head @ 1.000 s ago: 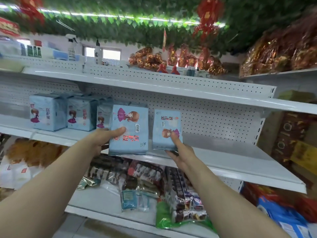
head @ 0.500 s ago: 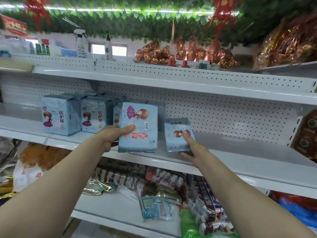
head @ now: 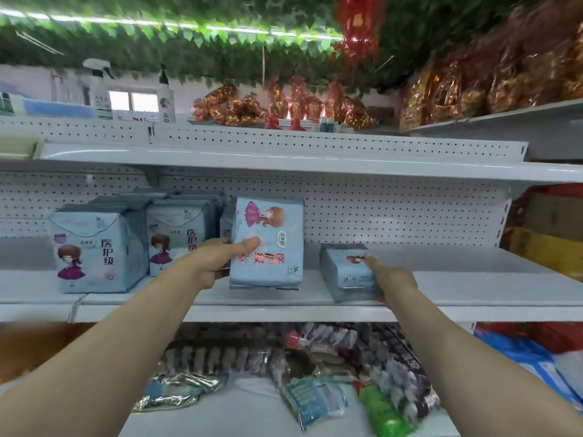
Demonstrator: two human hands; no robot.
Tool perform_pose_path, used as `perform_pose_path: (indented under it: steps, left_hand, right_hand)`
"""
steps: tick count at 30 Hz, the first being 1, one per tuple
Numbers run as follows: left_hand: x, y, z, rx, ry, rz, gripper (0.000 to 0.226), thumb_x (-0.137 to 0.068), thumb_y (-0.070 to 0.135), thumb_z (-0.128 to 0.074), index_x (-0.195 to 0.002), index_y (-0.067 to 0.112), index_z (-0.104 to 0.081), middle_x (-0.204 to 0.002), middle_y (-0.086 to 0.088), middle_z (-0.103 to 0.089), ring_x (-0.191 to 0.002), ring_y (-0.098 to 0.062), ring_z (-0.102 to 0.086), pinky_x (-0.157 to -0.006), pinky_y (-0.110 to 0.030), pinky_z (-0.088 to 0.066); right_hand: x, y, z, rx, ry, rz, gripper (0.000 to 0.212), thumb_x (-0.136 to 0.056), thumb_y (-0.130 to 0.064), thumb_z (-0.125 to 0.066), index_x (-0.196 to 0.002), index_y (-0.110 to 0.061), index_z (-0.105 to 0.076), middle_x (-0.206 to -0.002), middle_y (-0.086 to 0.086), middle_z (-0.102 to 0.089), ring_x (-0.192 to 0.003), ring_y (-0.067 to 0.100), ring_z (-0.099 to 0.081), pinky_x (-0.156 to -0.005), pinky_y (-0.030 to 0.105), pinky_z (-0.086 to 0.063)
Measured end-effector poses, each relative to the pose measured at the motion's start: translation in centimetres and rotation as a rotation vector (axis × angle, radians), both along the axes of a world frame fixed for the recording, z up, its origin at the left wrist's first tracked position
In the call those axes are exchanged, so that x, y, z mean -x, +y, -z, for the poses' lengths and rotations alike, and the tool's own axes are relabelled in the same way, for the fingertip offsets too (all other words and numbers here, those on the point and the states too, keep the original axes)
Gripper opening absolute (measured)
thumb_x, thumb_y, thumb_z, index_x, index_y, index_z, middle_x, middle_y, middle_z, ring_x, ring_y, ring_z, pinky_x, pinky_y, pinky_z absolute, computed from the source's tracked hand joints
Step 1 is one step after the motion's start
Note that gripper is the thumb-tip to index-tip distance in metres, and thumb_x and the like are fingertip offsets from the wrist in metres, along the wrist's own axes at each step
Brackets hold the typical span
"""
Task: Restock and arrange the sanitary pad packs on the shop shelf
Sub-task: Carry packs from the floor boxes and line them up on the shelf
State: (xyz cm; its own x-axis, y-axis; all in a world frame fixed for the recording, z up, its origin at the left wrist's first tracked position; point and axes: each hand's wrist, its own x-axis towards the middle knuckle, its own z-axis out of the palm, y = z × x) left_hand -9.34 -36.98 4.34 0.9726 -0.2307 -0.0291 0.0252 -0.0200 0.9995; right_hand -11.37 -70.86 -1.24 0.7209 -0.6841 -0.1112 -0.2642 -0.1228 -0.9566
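My left hand (head: 217, 260) grips a light blue sanitary pad pack (head: 268, 244), upside down and upright, just above the white middle shelf (head: 284, 310). My right hand (head: 389, 275) holds a smaller blue pad pack (head: 348, 269) that lies tipped back on the shelf, my thumb on its top face. To the left, two upright pad packs (head: 94, 250) (head: 178, 238) stand at the shelf front, with more packs behind them.
Bare shelf board stretches right of the small pack to a stack of cartons (head: 549, 241). The lower shelf (head: 252, 414) holds loose snack packets. The top shelf carries spray bottles (head: 101, 89) and red-gold wrapped goods (head: 239, 105).
The small pack in my right hand has tipped from upright down onto the shelf and moved right. The large pack in my left hand stays about where it was.
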Motion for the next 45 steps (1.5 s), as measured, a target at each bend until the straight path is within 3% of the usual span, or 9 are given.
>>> perform_pose_path:
  steps: [6,10,15,18,25,29,34,37,45]
  left_hand:
    - [-0.7,2.7,0.1,-0.017,-0.005,0.092,0.047,-0.068,0.032,-0.081,-0.108,0.013,-0.068,-0.097,-0.004,-0.078,-0.080,-0.013,-0.075,-0.066,-0.023,-0.055]
    - [-0.7,3.7,0.1,-0.027,-0.017,0.134,0.026,-0.082,0.027,-0.077,-0.104,0.014,-0.069,-0.087,0.000,-0.078,-0.074,-0.010,-0.074,-0.065,-0.022,-0.054]
    - [-0.3,4.7,0.1,-0.070,-0.064,0.204,0.054,-0.065,0.032,-0.082,-0.114,0.013,-0.068,-0.098,-0.003,-0.078,-0.092,-0.016,-0.072,-0.077,-0.026,-0.054]
    - [0.0,5.5,-0.2,-0.109,-0.097,0.260,0.063,-0.062,0.033,-0.082,-0.120,0.016,-0.066,-0.103,-0.003,-0.077,-0.092,-0.014,-0.073,-0.076,-0.025,-0.054]
    - [0.1,7.1,-1.3,-0.189,-0.185,0.237,0.077,-0.059,0.043,-0.087,-0.129,0.022,-0.061,-0.110,0.002,-0.076,-0.103,-0.016,-0.070,-0.094,-0.031,-0.052]
    - [1.1,7.4,-2.5,-0.244,-0.205,0.211,0.051,-0.076,0.038,-0.081,-0.123,0.027,-0.062,-0.109,0.006,-0.074,-0.094,-0.009,-0.068,-0.070,-0.023,-0.046]
    - [2.2,8.6,-3.1,-0.359,-0.240,0.156,0.057,-0.077,0.042,-0.081,-0.128,0.029,-0.058,-0.090,0.007,-0.074,-0.067,-0.005,-0.066,-0.053,-0.021,-0.044]
    - [2.6,9.7,-3.1,-0.396,-0.268,0.106,0.068,-0.077,0.044,-0.081,-0.136,0.033,-0.050,-0.076,0.006,-0.069,-0.045,-0.004,-0.059,-0.045,-0.020,-0.048]
    - [2.9,13.5,-2.6,-0.257,-0.270,0.208,0.098,-0.062,0.040,-0.091,-0.145,0.043,-0.038,-0.133,-0.004,-0.060,-0.109,-0.021,-0.068,-0.093,-0.040,-0.058]
  right_hand:
    - [1.2,2.9,-2.1,0.486,0.098,0.172,0.069,-0.087,-0.075,-0.048,-0.105,-0.013,-0.073,-0.100,0.011,-0.069,-0.109,0.035,-0.059,-0.075,0.037,-0.044]
    - [2.3,9.5,-5.3,0.270,-0.331,-0.098,0.042,-0.093,-0.060,-0.058,-0.096,-0.019,-0.067,-0.092,-0.003,-0.067,-0.097,0.024,-0.066,-0.092,0.043,-0.054]
    - [3.4,15.8,-7.9,-0.117,-0.260,-0.406,0.073,-0.083,-0.080,-0.053,-0.115,-0.014,-0.062,-0.097,0.006,-0.072,-0.079,0.023,-0.069,-0.064,0.033,-0.052]
    - [3.6,16.6,-8.1,-0.166,-0.250,-0.512,0.068,-0.085,-0.081,-0.047,-0.099,-0.017,-0.068,-0.075,0.002,-0.075,-0.071,0.021,-0.072,-0.058,0.029,-0.054]
    - [3.7,17.4,-9.0,-0.122,-0.236,-0.595,0.071,-0.086,-0.082,-0.043,-0.099,-0.017,-0.068,-0.084,0.006,-0.073,-0.077,0.022,-0.071,-0.066,0.030,-0.058]
    - [4.1,18.1,-9.6,-0.106,-0.223,-0.593,0.071,-0.085,-0.083,-0.039,-0.101,-0.021,-0.067,-0.093,0.008,-0.068,-0.071,0.019,-0.063,-0.067,0.028,-0.058]
    - [4.5,18.6,-10.0,-0.113,-0.196,-0.684,0.064,-0.087,-0.081,-0.038,-0.112,-0.028,-0.064,-0.101,0.004,-0.072,-0.067,0.018,-0.066,-0.061,0.028,-0.060]
    - [4.8,19.1,-10.3,-0.177,-0.175,-0.732,0.062,-0.086,-0.078,-0.048,-0.119,-0.027,-0.062,-0.112,0.013,-0.072,-0.079,0.025,-0.072,-0.077,0.035,-0.062]
    - [4.2,21.2,-9.9,-0.405,-0.274,-0.896,0.069,-0.086,-0.070,-0.056,-0.134,-0.020,-0.062,-0.130,0.018,-0.066,-0.113,0.042,-0.067,-0.099,0.058,-0.052]
